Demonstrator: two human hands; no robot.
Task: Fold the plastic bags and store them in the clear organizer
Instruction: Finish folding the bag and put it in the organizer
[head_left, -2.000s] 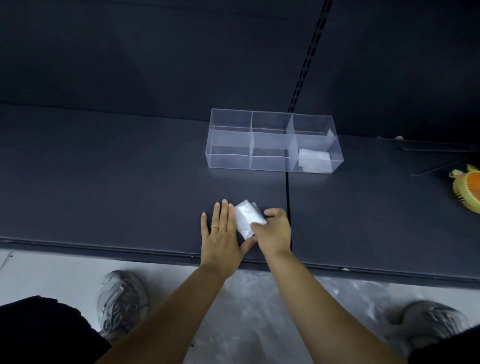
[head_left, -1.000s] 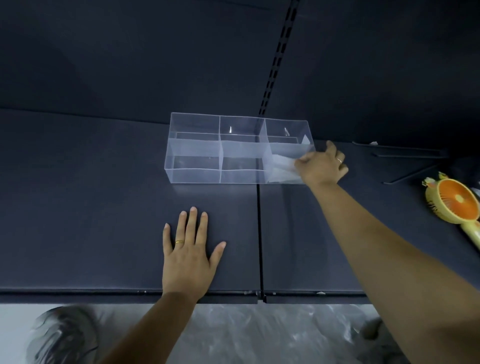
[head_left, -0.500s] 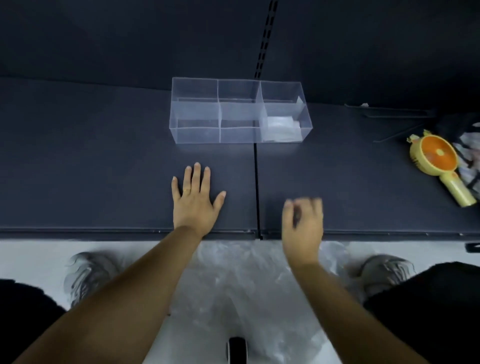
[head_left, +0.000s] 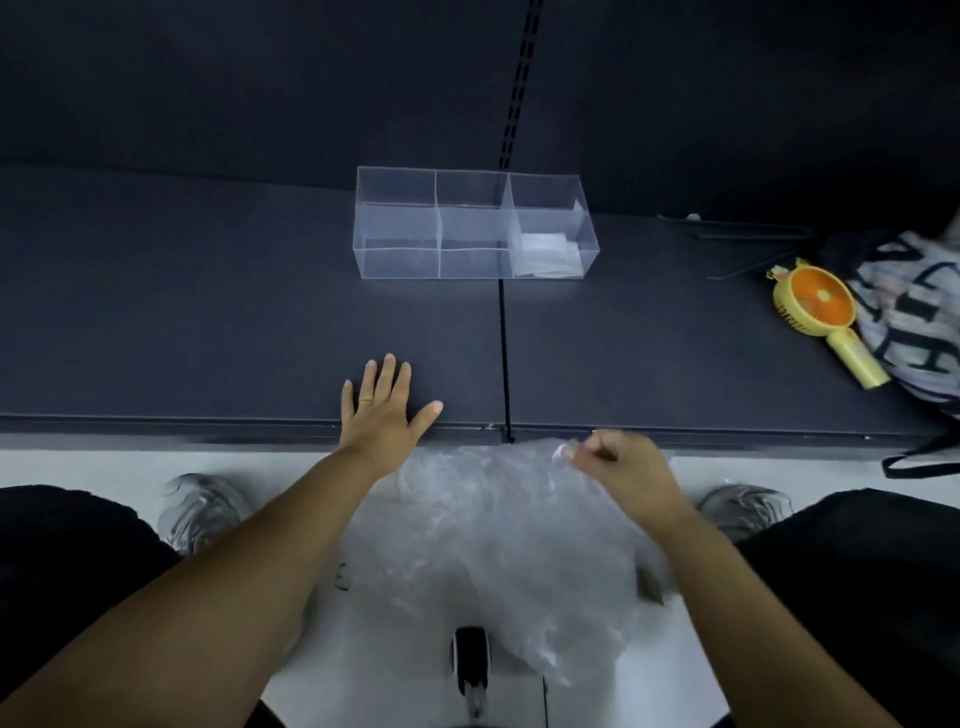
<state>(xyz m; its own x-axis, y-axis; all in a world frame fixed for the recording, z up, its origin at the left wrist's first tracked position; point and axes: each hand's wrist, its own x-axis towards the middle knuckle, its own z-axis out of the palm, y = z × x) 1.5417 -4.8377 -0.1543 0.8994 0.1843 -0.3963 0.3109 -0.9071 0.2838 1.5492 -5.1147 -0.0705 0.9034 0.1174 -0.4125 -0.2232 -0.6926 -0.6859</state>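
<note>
Nearest, a loose heap of clear plastic bags (head_left: 498, 525) lies on the floor between two grey shoes (head_left: 200, 506). The right hand (head_left: 618, 467) is clenched, pinching the heap's top edge just below the tabletop's (head_left: 182, 338) front edge. The left hand (head_left: 382, 415) rests flat on the tabletop, fingers spread, grasping nothing. Farther back stands the clear organizer (head_left: 395, 260), with a folded bag (head_left: 545, 249) in its right compartment. Far right lie a yellow-orange handheld fan (head_left: 815, 306) and a patterned bag (head_left: 914, 312).
</note>
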